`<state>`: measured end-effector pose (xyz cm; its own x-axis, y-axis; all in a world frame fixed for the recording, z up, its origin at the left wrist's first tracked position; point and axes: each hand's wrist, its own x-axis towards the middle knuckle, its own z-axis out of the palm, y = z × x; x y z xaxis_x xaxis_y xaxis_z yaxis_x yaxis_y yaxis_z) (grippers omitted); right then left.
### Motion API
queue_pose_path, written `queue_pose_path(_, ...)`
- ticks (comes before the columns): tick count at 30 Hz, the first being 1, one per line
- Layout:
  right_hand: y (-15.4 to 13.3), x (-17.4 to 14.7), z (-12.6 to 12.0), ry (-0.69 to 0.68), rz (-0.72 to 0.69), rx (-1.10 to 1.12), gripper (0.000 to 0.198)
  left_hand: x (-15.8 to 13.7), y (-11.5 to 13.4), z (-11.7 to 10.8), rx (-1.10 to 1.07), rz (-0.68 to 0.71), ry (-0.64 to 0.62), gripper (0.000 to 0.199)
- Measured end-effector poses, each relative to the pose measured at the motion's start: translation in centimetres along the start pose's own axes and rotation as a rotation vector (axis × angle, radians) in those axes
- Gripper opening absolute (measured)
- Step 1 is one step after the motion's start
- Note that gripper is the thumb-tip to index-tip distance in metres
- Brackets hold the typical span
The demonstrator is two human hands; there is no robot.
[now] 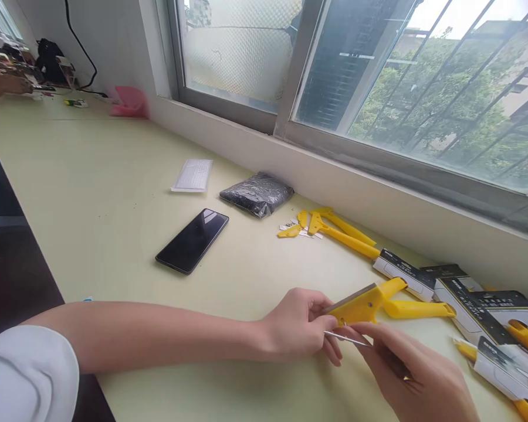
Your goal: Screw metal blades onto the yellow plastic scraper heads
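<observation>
My left hand (293, 325) is closed on the left end of a yellow scraper (356, 306), a wide plastic head with a metal strip along its upper edge. The scraper is tilted, its handle end pointing up to the right. In my right hand (416, 369), a slim metal tool (347, 338) is pinched between thumb and fingers. Its thin shaft runs left below the scraper head, close to my left fingers; most of its grip is hidden in the palm, so its kind is unclear. A small screw (344, 322) shows at the scraper's lower edge, by my right fingertips.
Beyond my hands lie a black phone (192, 240), a black plastic packet (257, 193) and a white paper packet (192, 176). Yellow scrapers (347, 239) and several boxed ones (470, 308) line the window side. Another person's hand (6, 85) is at the far left.
</observation>
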<state>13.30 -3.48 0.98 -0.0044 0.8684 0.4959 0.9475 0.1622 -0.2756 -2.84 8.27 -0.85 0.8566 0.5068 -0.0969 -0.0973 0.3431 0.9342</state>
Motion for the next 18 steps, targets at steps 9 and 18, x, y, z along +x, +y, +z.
queue_pose_path(9,0.7,0.4,0.0,-0.035,0.009,-0.186,0.027,-0.4,-0.4,-0.1,0.081,0.023,0.005,0.020)
queue_pose_path(18,0.7,1.1,-1.2,-0.048,0.052,-0.190,0.025,-1.1,0.5,0.2,0.112,0.094,-0.031,0.025)
